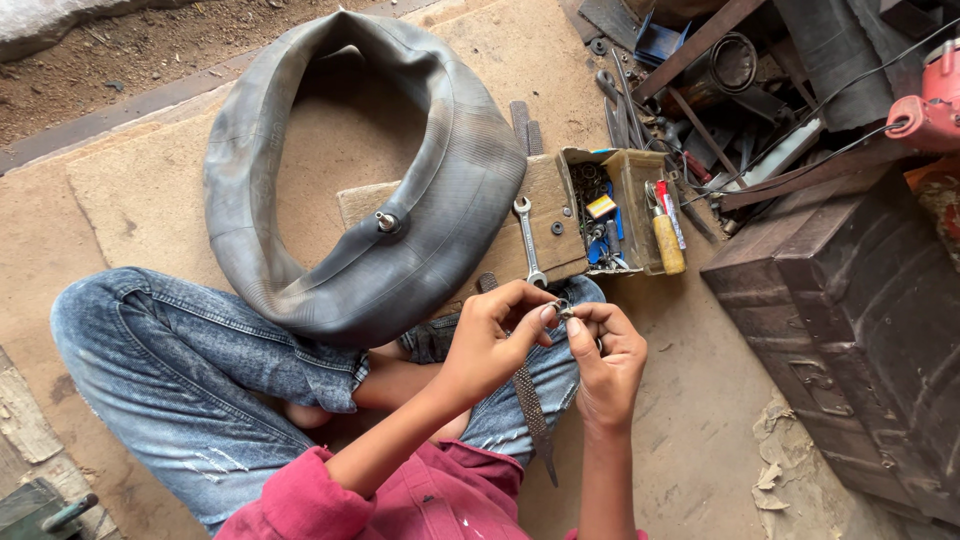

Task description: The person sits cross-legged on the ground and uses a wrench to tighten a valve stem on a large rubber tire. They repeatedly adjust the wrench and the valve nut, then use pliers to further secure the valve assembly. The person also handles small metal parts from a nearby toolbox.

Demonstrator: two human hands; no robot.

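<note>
**Small metal fitting held over a workshop floor**

A person sits cross-legged on a dusty, tan concrete floor (690, 420), jeans-clad knees spread wide, hands meeting above the lap. Beyond the hands, a strip of bare earth (130, 50) runs along the slab's far edge. Off to the right of the hands stands a dark metal trunk (860, 330), and past it lies a heap of scrap iron, straps and cables (760, 90).

A large grey inner tube (440, 200) lies just ahead and left of the hands, drooping over the left knee, its valve stem (386, 221) pointing upward. Directly ahead of the hands sits an open wooden toolbox (625, 170) holding small parts and a yellow-handled screwdriver (667, 240); a combination spanner (527, 240) rests on the board beside it. A rough file (533, 410) lies under the hands across the right leg.

The left hand (495, 335) and right hand (605, 355) are curled nearly closed, fingertips pinching a small metal fitting (561, 308) between them; its exact kind is too small to tell.
</note>
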